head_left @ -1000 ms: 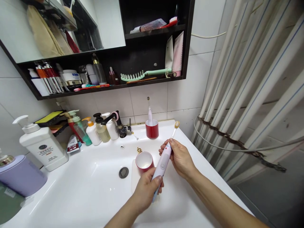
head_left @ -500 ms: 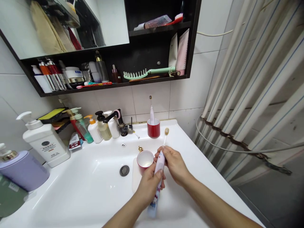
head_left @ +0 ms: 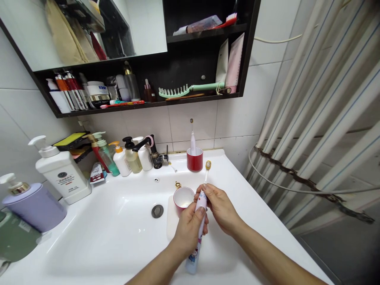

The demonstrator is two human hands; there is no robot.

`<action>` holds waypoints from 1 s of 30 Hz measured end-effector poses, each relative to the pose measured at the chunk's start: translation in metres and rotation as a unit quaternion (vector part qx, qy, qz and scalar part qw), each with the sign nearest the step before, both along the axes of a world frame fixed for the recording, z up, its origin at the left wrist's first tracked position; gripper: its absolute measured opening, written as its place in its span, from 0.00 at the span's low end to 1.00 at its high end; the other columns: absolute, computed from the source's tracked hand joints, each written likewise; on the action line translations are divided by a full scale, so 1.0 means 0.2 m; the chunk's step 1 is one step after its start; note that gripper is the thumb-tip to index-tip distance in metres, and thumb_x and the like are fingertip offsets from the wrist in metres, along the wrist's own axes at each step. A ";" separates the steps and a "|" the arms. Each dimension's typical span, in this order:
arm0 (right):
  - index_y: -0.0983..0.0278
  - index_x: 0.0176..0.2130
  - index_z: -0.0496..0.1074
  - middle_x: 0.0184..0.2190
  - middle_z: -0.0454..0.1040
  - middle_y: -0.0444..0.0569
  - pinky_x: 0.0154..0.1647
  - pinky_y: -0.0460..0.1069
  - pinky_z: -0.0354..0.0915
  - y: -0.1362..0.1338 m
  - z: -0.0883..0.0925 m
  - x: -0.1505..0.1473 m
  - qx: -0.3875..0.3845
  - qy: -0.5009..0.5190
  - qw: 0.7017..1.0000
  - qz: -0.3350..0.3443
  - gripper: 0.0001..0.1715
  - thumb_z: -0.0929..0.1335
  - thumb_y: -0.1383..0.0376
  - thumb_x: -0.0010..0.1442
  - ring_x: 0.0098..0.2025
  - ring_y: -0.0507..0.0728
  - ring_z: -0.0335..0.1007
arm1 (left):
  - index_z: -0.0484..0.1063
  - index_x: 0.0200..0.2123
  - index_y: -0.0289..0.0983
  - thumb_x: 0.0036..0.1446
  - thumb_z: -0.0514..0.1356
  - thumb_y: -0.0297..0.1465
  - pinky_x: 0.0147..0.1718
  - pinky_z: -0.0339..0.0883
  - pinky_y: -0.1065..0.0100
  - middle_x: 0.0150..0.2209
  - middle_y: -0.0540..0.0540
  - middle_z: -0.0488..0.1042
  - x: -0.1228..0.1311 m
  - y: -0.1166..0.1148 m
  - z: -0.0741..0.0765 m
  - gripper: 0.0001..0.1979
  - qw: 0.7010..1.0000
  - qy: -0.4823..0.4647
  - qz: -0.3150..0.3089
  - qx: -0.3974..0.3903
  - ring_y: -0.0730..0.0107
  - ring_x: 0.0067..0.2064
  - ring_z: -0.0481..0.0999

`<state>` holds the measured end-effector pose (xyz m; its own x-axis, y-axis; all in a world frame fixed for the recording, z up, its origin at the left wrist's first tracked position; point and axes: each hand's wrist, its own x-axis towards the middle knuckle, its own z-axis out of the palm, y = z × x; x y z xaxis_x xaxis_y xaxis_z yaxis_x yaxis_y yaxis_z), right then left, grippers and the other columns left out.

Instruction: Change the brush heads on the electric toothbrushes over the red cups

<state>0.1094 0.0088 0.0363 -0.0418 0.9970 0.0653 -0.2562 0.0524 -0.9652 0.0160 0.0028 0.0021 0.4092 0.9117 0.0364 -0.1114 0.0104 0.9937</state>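
An electric toothbrush [head_left: 201, 202] with a pale pink, cartoon-printed handle slants over the right part of the sink, its yellowish bristles pointing up and away from me. My left hand [head_left: 191, 225] is wrapped round the middle of the handle. Higher up, the fingers of my right hand [head_left: 218, 202] pinch the toothbrush where the white neck meets the handle. Just behind my left hand stands a red cup [head_left: 183, 198] with a white inside, partly hidden by that hand. A second red cup [head_left: 194, 161] on the sink's back ledge holds another electric toothbrush [head_left: 193, 143] upright.
Around the white sink [head_left: 118, 229] stand a black faucet [head_left: 154, 152] and several pump bottles, among them a large white one [head_left: 63, 174] at left. A dark shelf cabinet [head_left: 178, 75] with a green hairbrush [head_left: 192, 90] hangs above. White pipes [head_left: 320, 118] run along the right.
Both hands keep their hold on the toothbrush, and its bristle side has turned more towards me. The whole view has shifted slightly, so the surroundings appear further right.
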 end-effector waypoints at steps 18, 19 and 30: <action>0.66 0.24 0.62 0.19 0.65 0.41 0.13 0.41 0.50 0.00 0.01 0.00 0.006 0.020 1.000 0.007 0.14 0.58 0.58 0.49 0.14 0.44 0.54 | 0.57 0.23 0.34 0.46 0.46 0.41 0.16 0.50 0.76 0.18 0.52 0.60 0.00 -0.01 0.02 0.14 0.996 -0.062 -0.026 -0.057 0.83 0.16 0.58; 0.66 0.25 0.62 0.19 0.65 0.42 0.13 0.41 0.50 0.00 0.00 0.00 0.008 0.015 1.000 0.005 0.14 0.58 0.58 0.49 0.14 0.44 0.54 | 0.57 0.23 0.34 0.46 0.46 0.40 0.16 0.50 0.76 0.17 0.52 0.60 0.00 -0.01 0.02 0.14 0.997 -0.054 -0.020 -0.047 0.83 0.16 0.57; 0.66 0.29 0.62 0.21 0.66 0.42 0.16 0.42 0.55 0.02 -0.02 0.01 0.019 -0.016 0.999 -0.022 0.14 0.58 0.58 0.49 0.18 0.46 0.58 | 0.57 0.22 0.34 0.47 0.45 0.39 0.15 0.49 0.76 0.15 0.53 0.58 -0.01 0.02 -0.02 0.13 1.000 -0.004 -0.008 -0.005 0.83 0.16 0.56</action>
<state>0.1122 0.0134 0.0320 0.0003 0.9948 0.1015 -0.2217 0.0991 -0.9701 0.0144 0.0060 -0.0028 0.4228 0.9057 0.0294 -0.1182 0.0229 0.9927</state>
